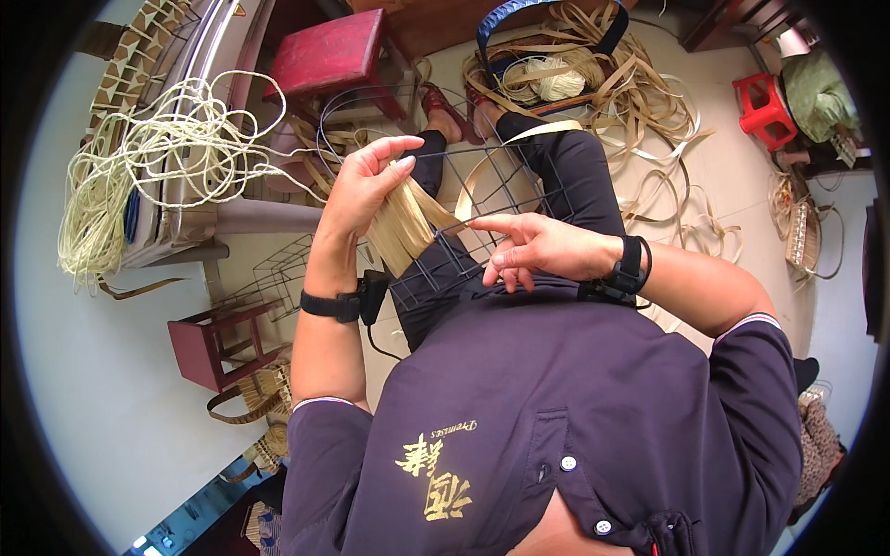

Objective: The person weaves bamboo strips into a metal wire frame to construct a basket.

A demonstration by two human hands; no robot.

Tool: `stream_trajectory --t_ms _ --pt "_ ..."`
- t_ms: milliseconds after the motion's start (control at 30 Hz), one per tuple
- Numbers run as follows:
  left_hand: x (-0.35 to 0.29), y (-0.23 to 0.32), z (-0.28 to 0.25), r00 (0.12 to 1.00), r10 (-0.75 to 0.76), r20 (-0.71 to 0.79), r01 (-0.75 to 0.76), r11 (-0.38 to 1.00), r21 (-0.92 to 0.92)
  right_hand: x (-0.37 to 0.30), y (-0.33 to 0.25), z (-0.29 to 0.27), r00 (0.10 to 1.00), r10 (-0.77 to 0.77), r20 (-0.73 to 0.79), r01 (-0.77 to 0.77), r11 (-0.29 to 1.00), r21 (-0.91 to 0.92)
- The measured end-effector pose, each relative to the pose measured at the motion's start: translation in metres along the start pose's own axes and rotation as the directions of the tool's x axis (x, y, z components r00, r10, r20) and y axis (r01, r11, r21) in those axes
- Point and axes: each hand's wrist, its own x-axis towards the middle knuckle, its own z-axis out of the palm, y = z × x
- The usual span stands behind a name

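Note:
A black wire basket frame (501, 181) rests across my lap, tilted. Flat tan strips (408, 222) cover its left side, lying close together. My left hand (363, 185) grips that covered edge, thumb on the near face and forefinger stretched out above; its other fingers are partly hidden. One loose pale strip (542, 132) arcs from the frame over my right knee. My right hand (547, 248) is at the frame's near side, its forefinger extended to the strip's lower end and its thumb and other fingers apart.
Pale cord (176, 153) lies tangled on a machine at the left. A heap of tan strips (649, 83) surrounds a blue-rimmed basket (547, 102) by my feet. Red stools (329, 56) and a red plastic stool (765, 111) stand around; another wire frame (287, 273) sits at left.

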Motion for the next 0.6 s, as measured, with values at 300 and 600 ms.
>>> stream_trajectory --t_ms 300,600 --pt "0.015 -0.004 -0.003 1.000 -0.025 -0.009 0.025 0.999 -0.033 0.019 -0.001 -0.011 0.987 -0.058 0.151 -0.063 0.722 0.689" --pt "0.015 -0.010 -0.001 0.999 0.001 -0.047 0.001 1.000 0.025 0.033 -0.014 -0.007 0.988 0.121 0.092 -0.150 0.878 0.454"
